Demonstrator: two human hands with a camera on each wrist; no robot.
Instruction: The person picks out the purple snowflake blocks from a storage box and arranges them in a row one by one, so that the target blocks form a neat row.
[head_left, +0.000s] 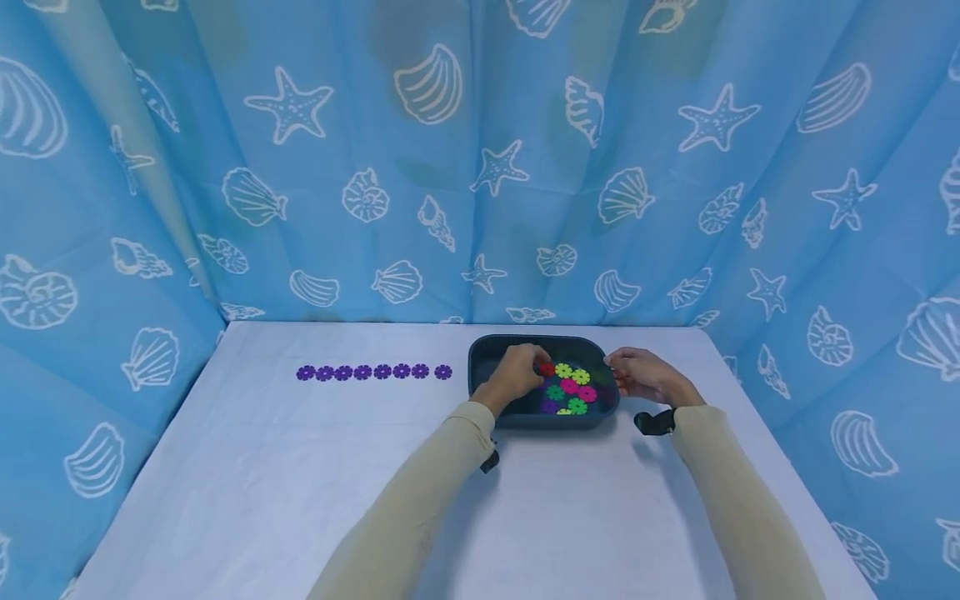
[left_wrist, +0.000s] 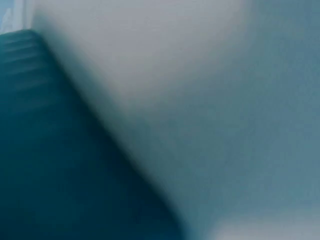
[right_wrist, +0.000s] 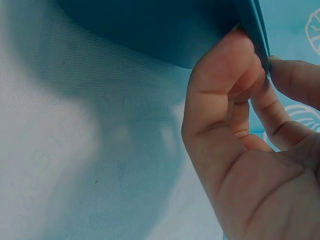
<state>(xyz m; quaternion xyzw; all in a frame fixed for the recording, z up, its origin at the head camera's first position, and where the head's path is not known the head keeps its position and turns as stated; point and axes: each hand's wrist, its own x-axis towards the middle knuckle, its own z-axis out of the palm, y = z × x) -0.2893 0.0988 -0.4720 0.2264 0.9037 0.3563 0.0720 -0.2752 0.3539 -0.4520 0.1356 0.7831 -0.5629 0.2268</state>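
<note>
A dark rectangular tray [head_left: 570,422] holds several flower-shaped discs, among them a red disc [head_left: 547,368], a yellow disc [head_left: 581,377], a pink disc [head_left: 587,393] and a green disc [head_left: 577,406]. My left hand [head_left: 517,372] reaches over the near rim into the tray, fingers bent down beside the red disc; its fingertips are partly hidden, so any grip there is unclear. On the tray's right side, my right hand [head_left: 641,373] pinches the rim between thumb and fingers, plain in the right wrist view [right_wrist: 230,115]. The left wrist view is blurred and shows mostly the tray's outer wall [left_wrist: 65,150].
Several purple flower discs [head_left: 363,372] lie in a row on the white table [head_left: 300,467], left of the tray. Behind the table and along its sides hangs a blue curtain [head_left: 480,225] printed with white shells and starfish.
</note>
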